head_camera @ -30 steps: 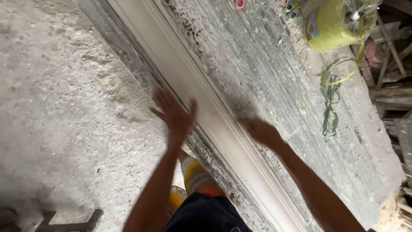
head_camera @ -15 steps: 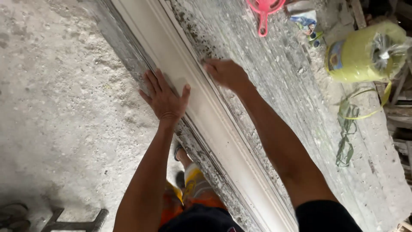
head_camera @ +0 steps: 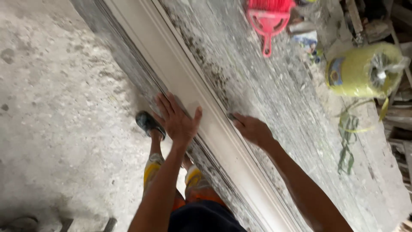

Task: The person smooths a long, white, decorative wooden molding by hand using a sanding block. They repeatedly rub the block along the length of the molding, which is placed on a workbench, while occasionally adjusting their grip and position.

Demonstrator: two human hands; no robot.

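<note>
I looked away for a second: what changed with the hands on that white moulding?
The left hand settled flat on the long white moulding; the right hand went up along its far edge, then slid back. Neither grips anything. The moulding stayed on the grey bench.

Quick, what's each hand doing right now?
Left hand: open, flat on the white moulding.
Right hand: fingers curled, touching the moulding's far edge, gripping nothing.

A red dustpan point(head_camera: 267, 19) and yellow twine spool point(head_camera: 362, 71) lie on the bench.

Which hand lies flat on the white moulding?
The left hand, fingers spread across the white moulding. The right hand only touches its far edge.
</note>
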